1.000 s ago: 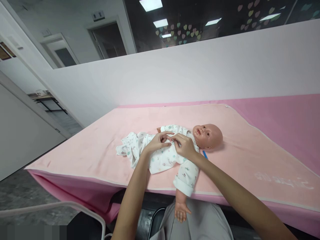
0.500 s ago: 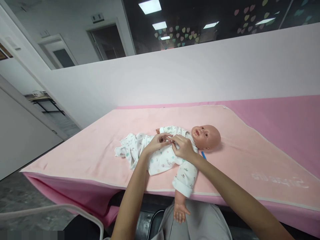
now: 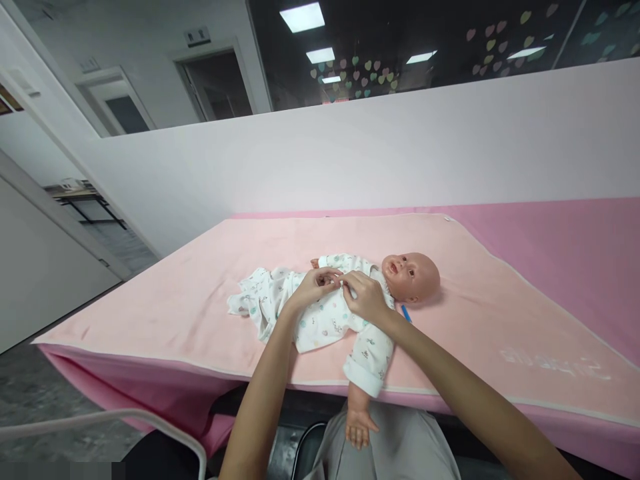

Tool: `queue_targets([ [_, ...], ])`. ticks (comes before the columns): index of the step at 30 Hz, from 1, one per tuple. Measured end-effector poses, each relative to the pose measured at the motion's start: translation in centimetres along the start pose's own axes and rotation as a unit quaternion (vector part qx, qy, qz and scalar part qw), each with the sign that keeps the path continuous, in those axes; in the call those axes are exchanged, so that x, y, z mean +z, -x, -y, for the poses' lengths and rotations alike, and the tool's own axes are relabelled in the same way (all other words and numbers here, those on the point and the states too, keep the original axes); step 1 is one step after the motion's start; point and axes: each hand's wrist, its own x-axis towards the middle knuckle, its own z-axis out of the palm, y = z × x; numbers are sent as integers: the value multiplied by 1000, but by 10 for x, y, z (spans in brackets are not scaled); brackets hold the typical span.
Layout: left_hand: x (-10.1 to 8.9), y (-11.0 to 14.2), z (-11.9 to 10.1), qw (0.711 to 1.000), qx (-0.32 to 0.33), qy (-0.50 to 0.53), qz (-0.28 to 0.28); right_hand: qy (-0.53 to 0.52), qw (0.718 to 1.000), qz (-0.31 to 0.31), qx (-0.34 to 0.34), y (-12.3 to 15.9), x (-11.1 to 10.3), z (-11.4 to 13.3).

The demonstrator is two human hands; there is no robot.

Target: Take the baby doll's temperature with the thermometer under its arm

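A baby doll [image 3: 423, 277] lies on its back with its head to the right, dressed in a white printed baby outfit [image 3: 325, 327]. Over the doll's chest my left hand [image 3: 316, 287] has its fingertips pinched at the front of the outfit. My right hand [image 3: 366, 293] pinches the same spot from the other side, and the fingertips of both hands meet there. Whatever small part of the cloth lies between them is mostly hidden. One doll arm [image 3: 359, 417] hangs over the near table edge, above my lap. The other arm points away from me.
A peach mat [image 3: 175, 293] covers the pink-clothed table [image 3: 565, 247]. Beside the doll's neck lies a small blue strip [image 3: 406, 313]. A white wall [image 3: 400, 153] with a dark window rises behind. At the lower left is a curved pale rail [image 3: 150, 417].
The view has shifted very slightly. Both hands stay pinched at the doll's chest, with only tiny finger movement.
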Motion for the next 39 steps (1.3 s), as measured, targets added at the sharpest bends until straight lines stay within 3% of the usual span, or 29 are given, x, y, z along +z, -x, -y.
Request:
queue_targets([
  [3, -1, 11, 5, 996, 15, -28, -79, 11, 1000, -14, 3, -1, -1, 2],
  [6, -10, 30, 12, 988, 18, -91, -123, 27, 999, 9, -28, -5, -1, 8],
  [10, -17, 58, 19, 970, 50, -184, -153, 64, 989, 98, -89, -15, 7, 24],
  [14, -10, 69, 19, 940, 78, -291, -157, 94, 981, 149, -86, -17, 16, 32],
  [24, -8, 70, 18, 911, 104, -368, -152, 58, 993, 84, -56, -6, 20, 26],
  [39, -4, 69, 26, 893, 133, -384, -195, 60, 994, 66, -56, -5, 23, 27],
])
